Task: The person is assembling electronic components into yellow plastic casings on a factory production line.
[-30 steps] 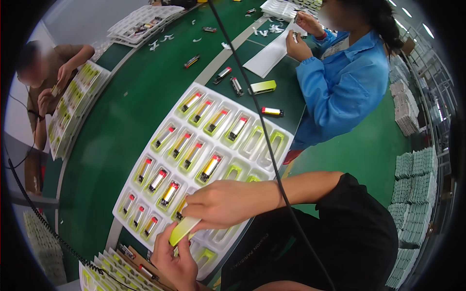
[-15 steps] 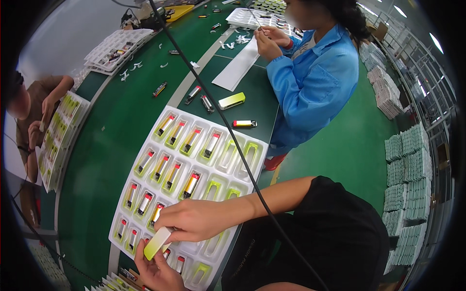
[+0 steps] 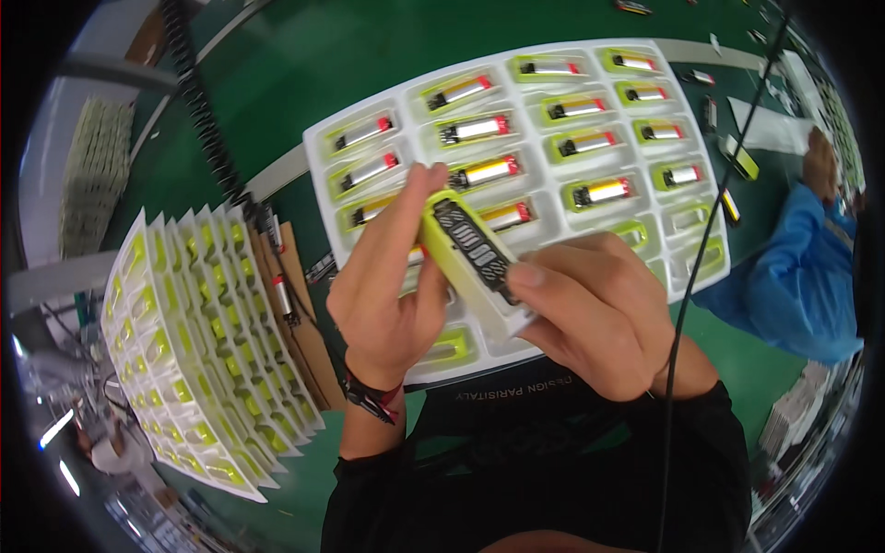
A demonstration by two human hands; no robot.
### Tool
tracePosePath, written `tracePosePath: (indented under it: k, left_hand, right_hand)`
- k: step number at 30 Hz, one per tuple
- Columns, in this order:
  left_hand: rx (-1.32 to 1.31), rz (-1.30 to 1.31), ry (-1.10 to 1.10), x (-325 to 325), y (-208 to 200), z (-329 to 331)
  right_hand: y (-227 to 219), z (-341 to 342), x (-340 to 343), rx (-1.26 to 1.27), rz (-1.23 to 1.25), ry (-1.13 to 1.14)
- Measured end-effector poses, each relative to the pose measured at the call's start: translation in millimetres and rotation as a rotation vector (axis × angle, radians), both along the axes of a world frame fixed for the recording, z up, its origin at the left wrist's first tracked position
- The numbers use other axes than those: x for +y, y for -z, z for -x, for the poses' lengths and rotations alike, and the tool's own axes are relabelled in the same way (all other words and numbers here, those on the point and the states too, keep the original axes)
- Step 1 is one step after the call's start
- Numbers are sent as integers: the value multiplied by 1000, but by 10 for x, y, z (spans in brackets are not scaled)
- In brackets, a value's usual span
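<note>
Between my two hands is a yellow-green and white plastic casing (image 3: 470,293), tilted above a white tray. A black patterned insert (image 3: 467,241) with pale oval marks shows along its upward side. My left hand (image 3: 383,295) grips the casing's far end and left side with fingers and thumb. The lower end is in my right hand (image 3: 604,309), whose thumb presses at the tip of the black insert. Beneath them, the moulded tray (image 3: 527,118) has rows of yellow-green shells, many with a small cylindrical battery (image 3: 604,192) with a red end. My hands hide part of the tray.
Left of me stands a stack of white trays (image 3: 198,359) with yellow-green shells, beside a cardboard piece (image 3: 313,346) and loose batteries. A black cable (image 3: 687,304) hangs at the right. Further right, a person in a blue sleeve (image 3: 784,276) is at the green table.
My view has swung round, so the tray appears turned and the tray stack shows at left. The casing is now larger in view and turned, its black insert visible.
</note>
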State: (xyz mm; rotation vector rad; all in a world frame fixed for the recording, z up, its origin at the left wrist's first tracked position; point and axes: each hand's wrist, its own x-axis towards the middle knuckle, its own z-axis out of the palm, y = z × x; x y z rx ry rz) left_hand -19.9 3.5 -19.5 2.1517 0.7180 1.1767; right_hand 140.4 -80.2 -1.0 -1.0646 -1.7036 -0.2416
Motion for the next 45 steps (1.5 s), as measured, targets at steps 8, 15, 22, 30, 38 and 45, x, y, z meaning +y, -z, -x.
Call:
tracePosePath:
  k: [8, 15, 22, 30, 38, 45]
  left_hand:
    - [-16, 155, 67, -38, 11, -6]
    - [-109, 95, 53, 10, 126, -44]
    - [-41, 161, 126, -22, 61, -3]
    - [-336, 234, 153, -44, 139, -6]
    - [-178, 307, 26, -218, 160, -75]
    - [16, 483, 31, -323, -6, -119]
  right_hand:
    - [-137, 14, -99, 32, 159, -75]
    - [-91, -91, -58, 87, 223, -93]
    - [-148, -11, -88, 131, 255, -30]
    - [-5, -91, -5, 102, 163, -28]
    - [150, -342, -182, 163, 576, -11]
    - [114, -393, -256, 146, 678, -10]
